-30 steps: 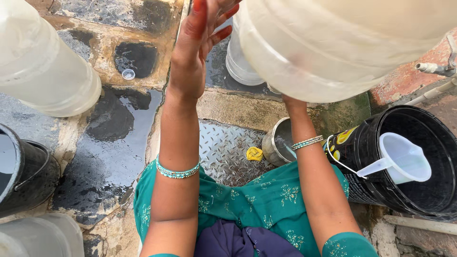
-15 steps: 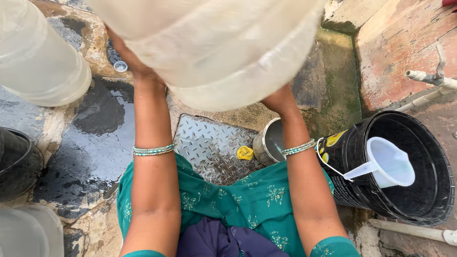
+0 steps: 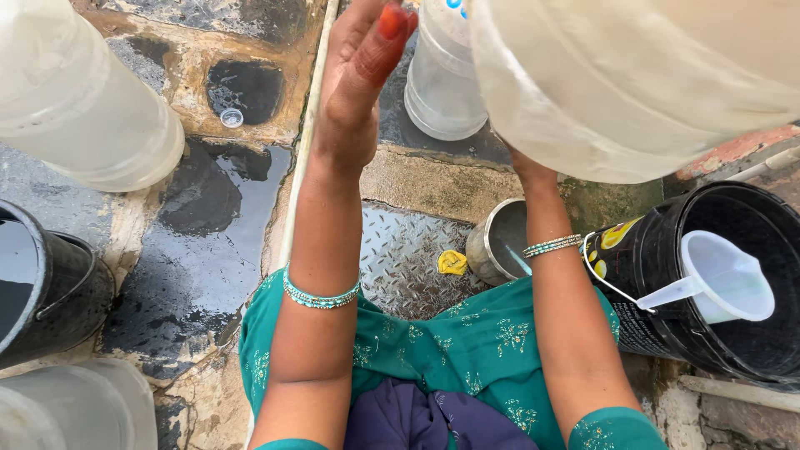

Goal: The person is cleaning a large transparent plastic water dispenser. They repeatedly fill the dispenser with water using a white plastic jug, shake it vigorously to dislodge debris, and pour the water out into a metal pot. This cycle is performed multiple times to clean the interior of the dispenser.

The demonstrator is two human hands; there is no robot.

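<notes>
– any labels or packages near you?
– a yellow and red label (image 3: 618, 236) on the black bucket (image 3: 667, 333) at my right, and a small crumpled yellow wrapper (image 3: 452, 262) on the metal plate (image 3: 400, 258) before my knees.

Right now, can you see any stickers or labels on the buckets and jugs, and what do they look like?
Label on the black bucket, right side: yellow and red patches on its outer wall.
Blue mark on the clear bottle, top middle: small, near its upper edge.
The big jug, under the right hand: no label visible.
</notes>
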